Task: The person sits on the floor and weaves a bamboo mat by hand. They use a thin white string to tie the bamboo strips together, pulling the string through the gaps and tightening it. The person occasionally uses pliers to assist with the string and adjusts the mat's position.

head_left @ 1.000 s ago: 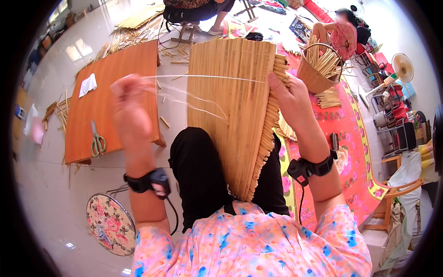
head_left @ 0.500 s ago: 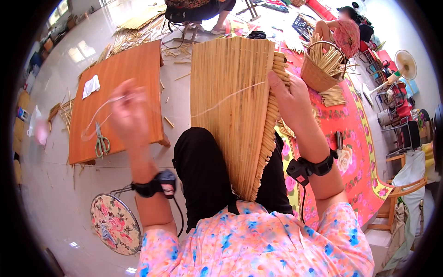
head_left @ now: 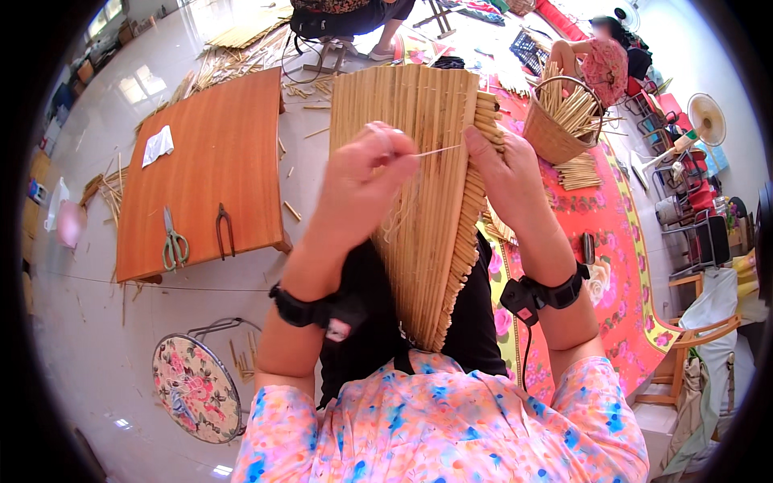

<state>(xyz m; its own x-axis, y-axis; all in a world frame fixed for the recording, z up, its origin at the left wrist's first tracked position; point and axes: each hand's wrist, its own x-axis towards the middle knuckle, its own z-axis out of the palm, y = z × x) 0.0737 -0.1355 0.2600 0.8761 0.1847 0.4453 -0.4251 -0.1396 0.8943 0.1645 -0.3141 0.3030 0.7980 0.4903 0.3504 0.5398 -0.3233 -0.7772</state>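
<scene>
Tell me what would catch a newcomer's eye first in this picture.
Centre frame, a fan-shaped mat of pale bamboo slats rests on the person's lap, with the left hand and right hand on it. To the left stands a low orange table bearing green-handled scissors.

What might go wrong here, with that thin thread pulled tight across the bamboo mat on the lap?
The thread is stretched taut between the left hand and the right hand; a hard pull might snap it or let it slip from the pinch. The bamboo mat rests tilted on the lap, propped by the right hand alone, so it may slide. Loose strips at its right edge look uneven and might shift out of line.
</scene>
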